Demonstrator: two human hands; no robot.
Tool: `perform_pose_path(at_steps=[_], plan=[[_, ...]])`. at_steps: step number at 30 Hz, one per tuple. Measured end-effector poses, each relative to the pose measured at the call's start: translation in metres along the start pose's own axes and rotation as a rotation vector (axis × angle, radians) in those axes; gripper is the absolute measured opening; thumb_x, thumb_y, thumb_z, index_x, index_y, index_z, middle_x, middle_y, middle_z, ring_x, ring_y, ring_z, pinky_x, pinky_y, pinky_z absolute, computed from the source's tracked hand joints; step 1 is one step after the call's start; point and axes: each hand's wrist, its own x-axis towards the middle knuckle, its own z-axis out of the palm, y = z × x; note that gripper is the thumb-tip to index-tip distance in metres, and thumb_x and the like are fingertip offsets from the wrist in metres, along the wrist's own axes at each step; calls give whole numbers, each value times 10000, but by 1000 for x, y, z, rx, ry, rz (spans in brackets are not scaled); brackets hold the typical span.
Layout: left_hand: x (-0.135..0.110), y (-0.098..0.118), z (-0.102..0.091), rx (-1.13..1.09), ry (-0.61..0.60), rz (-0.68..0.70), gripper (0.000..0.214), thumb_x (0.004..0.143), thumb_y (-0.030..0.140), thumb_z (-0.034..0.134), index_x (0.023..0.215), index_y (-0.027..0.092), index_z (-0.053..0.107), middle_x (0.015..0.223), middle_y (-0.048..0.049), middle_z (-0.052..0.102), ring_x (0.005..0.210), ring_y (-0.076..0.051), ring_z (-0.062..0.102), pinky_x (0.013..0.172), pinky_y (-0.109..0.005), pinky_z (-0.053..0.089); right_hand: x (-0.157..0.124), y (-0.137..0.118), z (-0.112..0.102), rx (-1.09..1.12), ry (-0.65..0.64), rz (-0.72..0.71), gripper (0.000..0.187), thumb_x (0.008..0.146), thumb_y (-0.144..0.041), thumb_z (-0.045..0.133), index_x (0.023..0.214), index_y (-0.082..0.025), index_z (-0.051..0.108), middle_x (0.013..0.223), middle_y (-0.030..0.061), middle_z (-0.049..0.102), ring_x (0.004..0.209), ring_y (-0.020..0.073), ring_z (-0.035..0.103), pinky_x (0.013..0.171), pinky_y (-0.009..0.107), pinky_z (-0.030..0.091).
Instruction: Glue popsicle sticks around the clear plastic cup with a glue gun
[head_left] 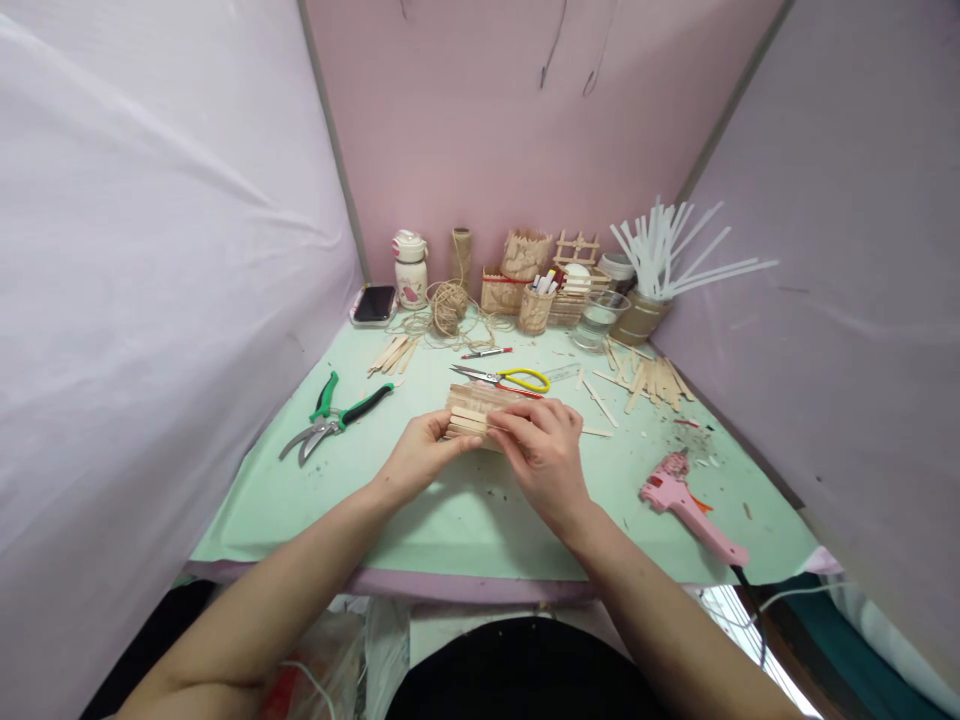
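Observation:
In front of me at the middle of the table is a small box-like piece made of popsicle sticks (469,413), with sticks laid side by side. My left hand (426,450) grips its left end, thumb along the near side and fingers behind. My right hand (541,450) is closed at its right part, thumb and fingertips pinched on the sticks. The right end of the piece is hidden behind that hand. Just beyond it lie yellow-handled scissors (501,377), with a red pen (519,391) partly under them.
Green-handled pruning shears (334,420) lie at left, a pink glue gun (690,505) at right. Loose popsicle sticks (656,383) are spread at the back right. Along the back stand a twine ball (448,307), a white bottle (410,272), a clear cup (598,322) and white glue sticks (660,250).

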Motion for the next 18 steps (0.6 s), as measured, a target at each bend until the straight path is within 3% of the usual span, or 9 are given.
perform_pose_path(at_steps=[18], plan=[[-4, 1, 5, 13, 42, 22, 326, 723, 371, 766, 935, 127, 721, 950, -74, 762, 899, -231, 680, 849, -313, 491, -4, 2, 3, 32, 2, 32, 41, 875, -234, 684, 900, -246, 715, 864, 15, 706, 878, 200, 567, 837, 388, 354]])
